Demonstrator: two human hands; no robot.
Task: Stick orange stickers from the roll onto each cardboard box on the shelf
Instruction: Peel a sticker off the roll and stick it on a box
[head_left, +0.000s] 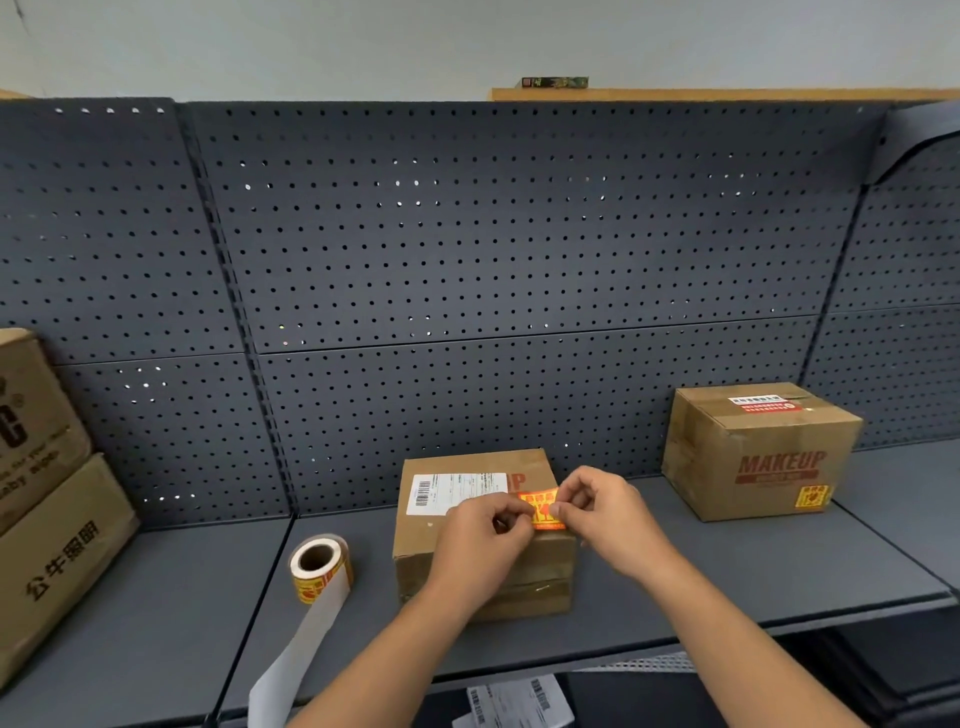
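- Orange sticker (540, 505) is held between the fingertips of both hands, over the top face of the middle box (415, 551), just right of the white label (452, 491). Whether it is fully pressed onto the cardboard cannot be told.
- Fingers of the left hand (483, 530) are curled; thumb and forefinger pinch the left edge of the sticker.
- Fingers of the right hand (608, 512) are curled; they pinch the right edge of the sticker.
- Sticker roll (319, 564) stands on the shelf (727, 561), well left of the left fingers and apart from them. Its white liner (306, 639) trails forward over the shelf's front edge.
- Cardboard MAKEUP box (758, 457) stands well right of the right fingers, further back. A second sticker (812, 497) sits at the lower right corner of its front face.
- Two stacked boxes (47, 519) stand far left of the left fingers, beyond the roll.
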